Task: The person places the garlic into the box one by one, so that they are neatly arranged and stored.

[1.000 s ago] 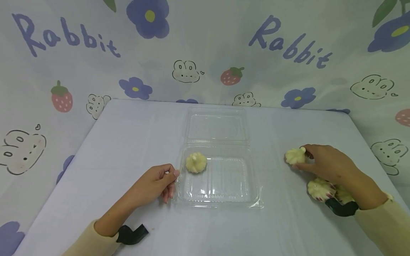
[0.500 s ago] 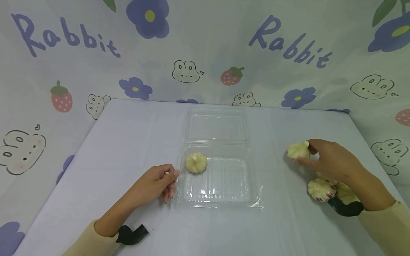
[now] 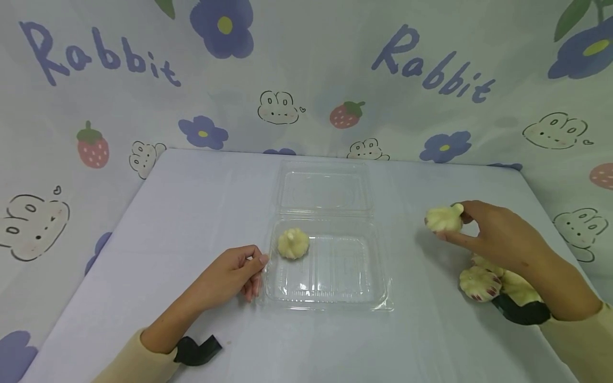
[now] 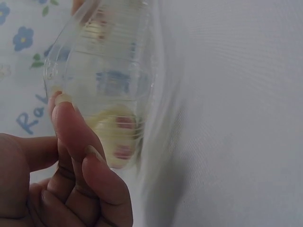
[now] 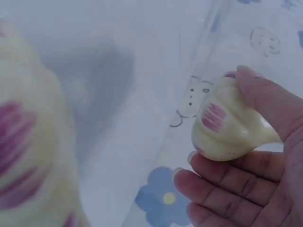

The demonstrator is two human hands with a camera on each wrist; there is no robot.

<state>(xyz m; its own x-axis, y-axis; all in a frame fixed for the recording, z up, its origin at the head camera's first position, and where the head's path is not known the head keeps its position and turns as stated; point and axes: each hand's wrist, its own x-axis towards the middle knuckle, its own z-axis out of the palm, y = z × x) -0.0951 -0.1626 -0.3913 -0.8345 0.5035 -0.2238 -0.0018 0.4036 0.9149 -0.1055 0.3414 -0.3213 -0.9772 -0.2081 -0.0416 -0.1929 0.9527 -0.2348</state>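
Note:
In the head view, my right hand [image 3: 500, 234] holds a cream garlic bulb [image 3: 442, 219] above the table's right side. The right wrist view shows the thumb on one side of this purple-streaked bulb [image 5: 227, 120] and fingers on the other. My left hand [image 3: 239, 271] pinches the left rim of a clear plastic clamshell container [image 3: 335, 306], its fingers curled. The container lies with its lid folded back. Another garlic bulb [image 3: 293, 243] sits in its back left corner, and shows through the wall in the left wrist view.
Several more garlic bulbs [image 3: 480, 283] lie clustered under my right wrist, partly hidden by the arm and a black strap [image 3: 521, 311]. The container's flat lid [image 3: 325, 189] reaches toward the table's back edge, where a printed cloth [image 3: 306, 64] hangs.
My right hand has lifted its garlic bulb up off the table and drawn slightly back, uncovering more of the clustered bulbs. The left hand and container have stayed put.

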